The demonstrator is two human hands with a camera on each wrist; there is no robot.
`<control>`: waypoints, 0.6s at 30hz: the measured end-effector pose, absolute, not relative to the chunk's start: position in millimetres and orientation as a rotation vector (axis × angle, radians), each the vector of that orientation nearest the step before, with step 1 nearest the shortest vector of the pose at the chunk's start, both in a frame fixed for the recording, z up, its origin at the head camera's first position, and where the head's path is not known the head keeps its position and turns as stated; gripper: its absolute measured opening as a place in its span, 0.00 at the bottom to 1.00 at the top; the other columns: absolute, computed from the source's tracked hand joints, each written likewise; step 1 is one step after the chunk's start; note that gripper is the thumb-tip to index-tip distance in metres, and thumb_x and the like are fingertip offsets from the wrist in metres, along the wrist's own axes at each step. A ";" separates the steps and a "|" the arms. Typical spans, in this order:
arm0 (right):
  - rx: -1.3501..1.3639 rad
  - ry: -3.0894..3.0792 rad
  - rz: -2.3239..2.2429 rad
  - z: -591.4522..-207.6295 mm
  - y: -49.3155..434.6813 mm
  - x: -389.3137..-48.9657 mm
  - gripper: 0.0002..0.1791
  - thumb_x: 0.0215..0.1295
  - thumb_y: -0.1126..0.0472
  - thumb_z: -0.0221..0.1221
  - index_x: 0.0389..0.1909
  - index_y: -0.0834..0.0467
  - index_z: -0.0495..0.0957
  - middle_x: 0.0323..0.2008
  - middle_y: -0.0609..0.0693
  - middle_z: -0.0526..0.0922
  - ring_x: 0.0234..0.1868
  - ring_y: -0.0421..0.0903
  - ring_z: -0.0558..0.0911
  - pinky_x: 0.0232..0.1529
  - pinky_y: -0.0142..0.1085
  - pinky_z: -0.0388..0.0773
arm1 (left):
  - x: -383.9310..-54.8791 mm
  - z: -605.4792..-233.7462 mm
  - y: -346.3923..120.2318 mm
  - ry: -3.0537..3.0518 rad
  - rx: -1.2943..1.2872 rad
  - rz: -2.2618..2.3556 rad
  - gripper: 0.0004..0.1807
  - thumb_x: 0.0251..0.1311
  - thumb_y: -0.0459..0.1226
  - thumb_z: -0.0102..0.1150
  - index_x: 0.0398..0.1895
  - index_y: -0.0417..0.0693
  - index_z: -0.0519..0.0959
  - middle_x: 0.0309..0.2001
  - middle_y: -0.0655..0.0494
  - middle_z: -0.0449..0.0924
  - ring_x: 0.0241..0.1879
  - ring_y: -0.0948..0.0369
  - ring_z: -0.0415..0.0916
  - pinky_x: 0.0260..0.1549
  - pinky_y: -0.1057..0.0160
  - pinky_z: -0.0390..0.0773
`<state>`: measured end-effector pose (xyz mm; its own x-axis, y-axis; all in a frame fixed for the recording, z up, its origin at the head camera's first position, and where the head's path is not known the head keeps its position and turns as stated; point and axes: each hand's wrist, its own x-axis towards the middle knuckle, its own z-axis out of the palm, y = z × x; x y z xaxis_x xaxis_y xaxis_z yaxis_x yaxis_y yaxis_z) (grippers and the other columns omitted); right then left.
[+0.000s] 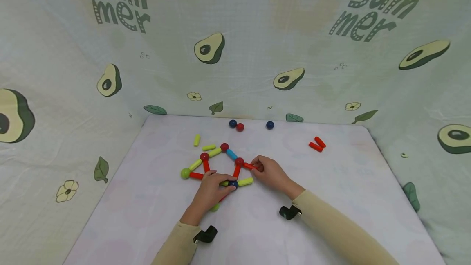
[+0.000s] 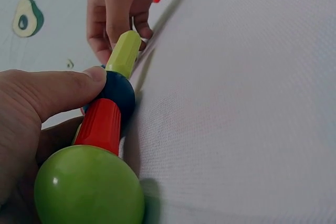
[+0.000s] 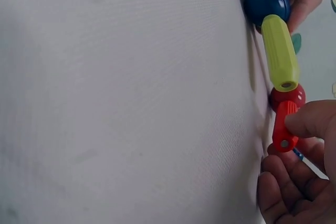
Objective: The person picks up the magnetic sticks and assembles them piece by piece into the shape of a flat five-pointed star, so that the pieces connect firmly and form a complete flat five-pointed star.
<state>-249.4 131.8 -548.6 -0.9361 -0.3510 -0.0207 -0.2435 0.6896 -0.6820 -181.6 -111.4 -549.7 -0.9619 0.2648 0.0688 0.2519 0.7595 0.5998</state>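
A flat frame of coloured magnetic sticks and balls lies on the table. My left hand (image 1: 211, 191) holds its dark blue ball (image 1: 233, 184), with the thumb on it in the left wrist view. A yellow stick (image 1: 245, 182) juts from that ball to the right; a red stick (image 2: 100, 127) joins it to a green ball (image 2: 89, 187). My right hand (image 1: 271, 173) pinches another red stick (image 3: 285, 127) between thumb and finger. Its far end touches a red ball (image 1: 239, 162), which also bears a blue stick (image 1: 232, 154). The left hand hides part of the frame.
Two loose yellow sticks (image 1: 196, 140) lie behind the frame. At the back edge are a dark blue ball (image 1: 233, 123) beside a red ball (image 1: 240, 127), and another dark blue ball (image 1: 270, 125). Two red sticks (image 1: 315, 147) lie at the right. A printed cloth (image 1: 243, 77) hangs behind.
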 end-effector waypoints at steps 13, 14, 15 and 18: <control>-0.325 2.817 -1.132 -552.1 149.1 -284.8 0.12 0.74 0.55 0.58 0.52 0.55 0.78 0.41 0.49 0.80 0.41 0.47 0.78 0.45 0.42 0.77 | -182.3 -551.1 -111.4 2.939 0.449 0.973 0.18 0.60 0.48 0.72 0.54 0.62 0.86 0.52 0.62 0.86 0.55 0.59 0.80 0.69 0.44 0.59; -0.293 2.832 -1.138 -552.8 154.0 -292.2 0.13 0.75 0.56 0.57 0.54 0.56 0.77 0.43 0.51 0.79 0.42 0.48 0.78 0.47 0.43 0.77 | -182.1 -551.2 -111.3 2.945 0.464 0.968 0.19 0.60 0.48 0.72 0.55 0.62 0.86 0.54 0.62 0.85 0.56 0.58 0.79 0.69 0.44 0.59; -0.264 2.848 -1.143 -553.7 159.1 -299.9 0.14 0.75 0.56 0.57 0.56 0.58 0.76 0.46 0.52 0.79 0.44 0.49 0.78 0.48 0.45 0.77 | -181.8 -551.0 -111.2 2.951 0.479 0.969 0.19 0.60 0.47 0.72 0.55 0.61 0.86 0.56 0.61 0.84 0.58 0.57 0.78 0.69 0.44 0.59; -0.188 2.878 -1.160 -553.7 174.3 -321.5 0.20 0.75 0.57 0.57 0.63 0.61 0.71 0.54 0.57 0.76 0.52 0.54 0.77 0.55 0.49 0.76 | -181.9 -550.5 -109.9 2.976 0.545 0.946 0.22 0.60 0.46 0.73 0.58 0.60 0.84 0.63 0.59 0.79 0.64 0.55 0.74 0.67 0.42 0.61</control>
<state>-321.5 174.3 -553.7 -0.9922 -0.1240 0.0147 -0.0995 0.7142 -0.6928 -181.9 -109.9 -550.5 -0.9406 0.3140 0.1293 0.3310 0.7629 0.5554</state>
